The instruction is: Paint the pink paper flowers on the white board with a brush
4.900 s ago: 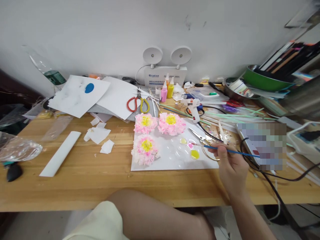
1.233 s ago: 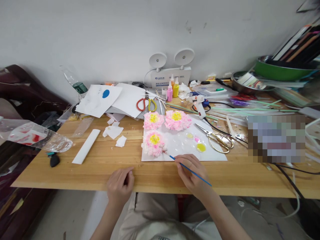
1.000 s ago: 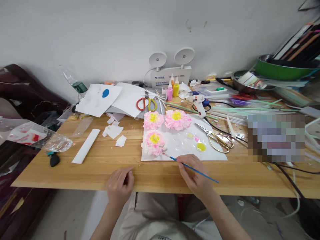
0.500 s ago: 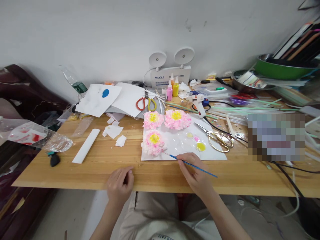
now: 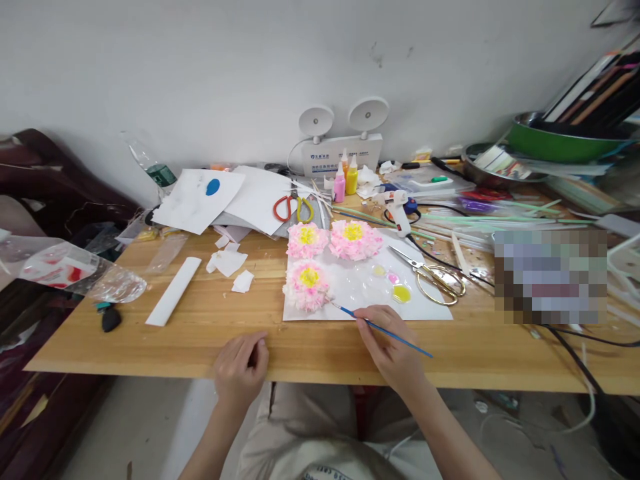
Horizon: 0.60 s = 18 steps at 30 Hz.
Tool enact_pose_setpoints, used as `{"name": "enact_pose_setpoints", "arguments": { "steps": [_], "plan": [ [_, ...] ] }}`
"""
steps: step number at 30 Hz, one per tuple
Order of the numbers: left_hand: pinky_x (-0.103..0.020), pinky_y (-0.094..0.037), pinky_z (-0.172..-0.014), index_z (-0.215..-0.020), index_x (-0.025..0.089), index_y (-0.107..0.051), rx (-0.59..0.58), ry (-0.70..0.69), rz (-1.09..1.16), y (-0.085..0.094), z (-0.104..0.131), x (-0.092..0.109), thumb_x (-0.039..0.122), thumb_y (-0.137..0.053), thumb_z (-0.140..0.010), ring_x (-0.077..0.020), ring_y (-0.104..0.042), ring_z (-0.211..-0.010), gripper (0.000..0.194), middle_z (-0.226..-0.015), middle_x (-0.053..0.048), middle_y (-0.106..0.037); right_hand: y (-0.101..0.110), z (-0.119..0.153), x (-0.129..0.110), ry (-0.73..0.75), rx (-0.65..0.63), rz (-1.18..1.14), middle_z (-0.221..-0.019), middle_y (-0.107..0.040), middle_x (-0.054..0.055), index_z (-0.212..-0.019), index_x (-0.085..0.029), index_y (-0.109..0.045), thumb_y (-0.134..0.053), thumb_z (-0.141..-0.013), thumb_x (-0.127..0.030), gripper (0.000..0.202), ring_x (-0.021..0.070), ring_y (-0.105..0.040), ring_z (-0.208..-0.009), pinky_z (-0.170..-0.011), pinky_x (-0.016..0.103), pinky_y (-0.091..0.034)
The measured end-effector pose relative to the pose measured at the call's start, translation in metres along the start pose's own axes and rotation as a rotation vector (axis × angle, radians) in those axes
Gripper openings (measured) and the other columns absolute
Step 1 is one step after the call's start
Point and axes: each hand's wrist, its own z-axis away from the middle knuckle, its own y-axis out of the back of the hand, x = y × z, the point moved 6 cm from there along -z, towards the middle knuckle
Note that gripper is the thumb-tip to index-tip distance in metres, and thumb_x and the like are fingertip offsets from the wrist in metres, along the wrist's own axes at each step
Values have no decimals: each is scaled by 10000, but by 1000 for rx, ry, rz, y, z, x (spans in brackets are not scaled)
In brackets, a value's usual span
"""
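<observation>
Against the back wall, a white lamp box (image 5: 320, 155) carries blue Chinese print. Lower line seems to read 消防应急照明灯, its end cut off by small bottles; the name line above is too small to make out. Bottles in front of it: pink (image 5: 339, 187), yellow (image 5: 352, 180) and, behind these, orange (image 5: 345, 160). Clear bottle (image 5: 163, 175) at left has a green label, text illegible. Clear wrapper (image 5: 60, 265) shows red and white print, also illegible. Shirt print (image 5: 327, 473) at the bottom edge: partial letters only.

Right hand (image 5: 393, 350): thumb and forefinger pinch a blue paintbrush (image 5: 395, 337), the other fingers bent in beneath. Brush tip meets the lower right edge of the nearest pink flower (image 5: 307, 283) in this view; actual contact cannot be confirmed. Two further flowers, rear left (image 5: 307, 241) and rear right (image 5: 354, 240), sit behind it, all yellow-centred, on a white sheet (image 5: 353, 313). Paint on the sheet, right of the flowers: large yellow spot (image 5: 401, 294), pink spot (image 5: 394, 279), pale yellow spot (image 5: 379, 271). Gold-handled scissors (image 5: 416, 264) lie just beside these, partly over the sheet.

Left hand (image 5: 241, 367): resting at the front of the wooden table (image 5: 310, 357), fingers side by side and curled, thumb alongside; how tightly they close underneath cannot be told.
</observation>
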Motion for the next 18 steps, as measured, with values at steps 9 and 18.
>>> {"name": "enact_pose_setpoints", "arguments": {
  "steps": [9, 18],
  "plan": [
    [-246, -437, -635, -846, 168, -601, 14, -8, -13, 2, -1, 1, 87, -515, -796, -125, -574, -620, 129, -676, -11, -629, -2, -3, -6, 37, -53, -59, -757, -668, 34, -894, -207, -611, -515, -819, -114, 154, 162, -619, -737, -659, 302, -515],
    [-247, -450, -645, -845, 173, -605, 6, -3, -13, 1, -2, 1, 100, -507, -801, -126, -591, -642, 130, -692, -14, -642, -12, -4, -8, 85, -131, -68, -786, -679, 37, -938, -215, -616, -517, -832, -112, 178, 161, -622, -763, -670, 306, -525]
  ]
}}
